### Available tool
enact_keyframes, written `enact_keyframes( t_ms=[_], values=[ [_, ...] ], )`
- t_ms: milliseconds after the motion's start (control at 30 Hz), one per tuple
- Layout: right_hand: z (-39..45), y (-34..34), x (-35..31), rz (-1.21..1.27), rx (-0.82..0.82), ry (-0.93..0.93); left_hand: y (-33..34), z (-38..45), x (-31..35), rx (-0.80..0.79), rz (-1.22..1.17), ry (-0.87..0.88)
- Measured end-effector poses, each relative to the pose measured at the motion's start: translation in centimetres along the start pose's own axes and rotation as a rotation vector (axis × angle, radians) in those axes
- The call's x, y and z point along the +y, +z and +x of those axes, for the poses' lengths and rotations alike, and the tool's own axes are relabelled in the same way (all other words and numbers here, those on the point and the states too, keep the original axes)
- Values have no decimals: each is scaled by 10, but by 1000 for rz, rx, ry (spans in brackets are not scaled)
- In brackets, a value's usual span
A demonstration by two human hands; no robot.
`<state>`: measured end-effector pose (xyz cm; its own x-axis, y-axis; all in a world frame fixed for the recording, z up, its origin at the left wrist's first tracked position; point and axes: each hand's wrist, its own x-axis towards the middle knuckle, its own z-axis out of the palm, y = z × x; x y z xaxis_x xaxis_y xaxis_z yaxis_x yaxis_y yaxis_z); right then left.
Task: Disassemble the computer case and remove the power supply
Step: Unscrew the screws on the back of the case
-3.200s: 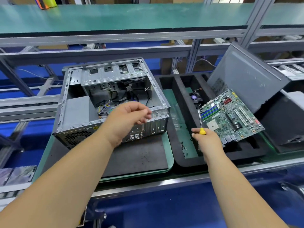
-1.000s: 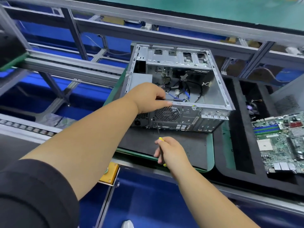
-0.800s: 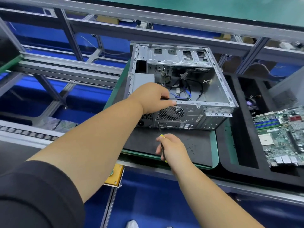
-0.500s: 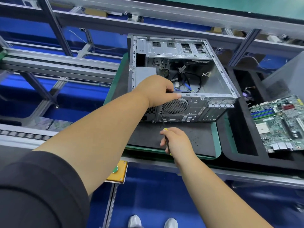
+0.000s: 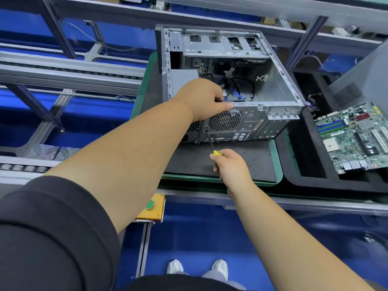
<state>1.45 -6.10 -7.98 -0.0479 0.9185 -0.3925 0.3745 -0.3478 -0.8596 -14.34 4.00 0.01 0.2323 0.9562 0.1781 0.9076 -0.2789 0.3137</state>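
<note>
The case (image 5: pixel 252 80) lies open-side up on a dark mat (image 5: pixel 241 162) set in a green tray (image 5: pixel 279 164) on the counter (image 5: pixel 294 201), its rear panel facing the person. The left hand (image 5: pixel 204 99) grips the case's near top edge, thumb stretched along the rim above the fan grille (image 5: pixel 225 120) and fingers curled over into the cavity beside loose cables (image 5: pixel 237 91). The power supply (image 5: pixel 184 77), a grey box, sits inside the case in the left rear corner, partly hidden by that hand.

The right hand (image 5: pixel 231 166) is clenched round a yellow-handled screwdriver (image 5: pixel 212 145), whose dark shaft slants up and left to the rear panel, its tip at the panel just left of the fan grille's lower edge. Whether the tip sits in a screw cannot be told.

Bare mat lies between the case's near edge and the tray's rim, where the right hand works. To the right, a black foam tray (image 5: pixel 294 164) lies just beside the green one, with a motherboard (image 5: pixel 354 135) lying tilted across it. A grey side panel (image 5: pixel 365 80) leans at the far right. A yellow box with a green button (image 5: pixel 150 206) hangs under the counter's near edge. Blue floor and white shoes (image 5: pixel 197 266) show below.
</note>
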Motion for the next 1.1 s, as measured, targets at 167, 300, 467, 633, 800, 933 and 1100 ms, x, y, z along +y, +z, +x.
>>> enact_keyframes(
  t_ms=[167, 300, 467, 633, 800, 933, 1100],
  values=[
    [-1, 2, 1, 68, 2, 44, -1, 0, 0, 7, 8, 4],
    [0, 2, -3, 220, -37, 176, 0, 0, 1, 2, 2, 3],
    [4, 0, -14, 420, -185, 366, -1, 0, 0, 1, 4, 2],
    [2, -1, -17, 367, -285, 382, 0, 1, 0, -5, 1, 4],
    [1, -2, -21, 398, -294, 403, 0, 1, 0, -11, 5, 5],
    [4, -4, -23, 395, -279, 408, -1, 1, 0, -22, 2, 6],
    [5, -3, -21, 394, -299, 415, -1, 1, 0, -23, 0, 6]
  ],
)
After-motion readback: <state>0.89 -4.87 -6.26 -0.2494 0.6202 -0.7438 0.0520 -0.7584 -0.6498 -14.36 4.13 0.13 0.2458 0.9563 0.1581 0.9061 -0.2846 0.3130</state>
